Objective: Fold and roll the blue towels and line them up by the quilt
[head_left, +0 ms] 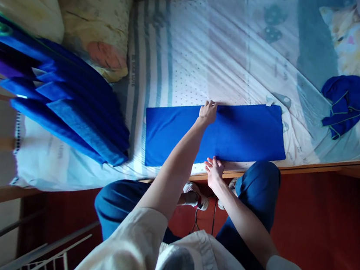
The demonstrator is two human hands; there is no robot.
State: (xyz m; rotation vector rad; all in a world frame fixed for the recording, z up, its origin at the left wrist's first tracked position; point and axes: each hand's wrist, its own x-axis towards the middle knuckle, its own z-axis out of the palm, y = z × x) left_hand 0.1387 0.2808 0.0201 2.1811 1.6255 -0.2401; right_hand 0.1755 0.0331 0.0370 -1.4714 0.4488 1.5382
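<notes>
A blue cloth (249, 132), folded into a long flat strip, lies along the near side of the bed. A small white tag shows at its far right corner. My left hand (208, 112) reaches across the strip, with its fingers curled on the far edge near the middle. At the near edge is my right hand (215, 171), turned partly palm up. Its fingers are bent a little and apart, with the tips at the cloth's border.
Folded blue cloths (82, 101) are piled at the left, beside pillows (95, 19). A crumpled blue cloth (346, 103) with light edging lies at the right, near a cat-print pillow (352, 42). The wooden bed edge (320, 167) runs before my knees; cables hang below.
</notes>
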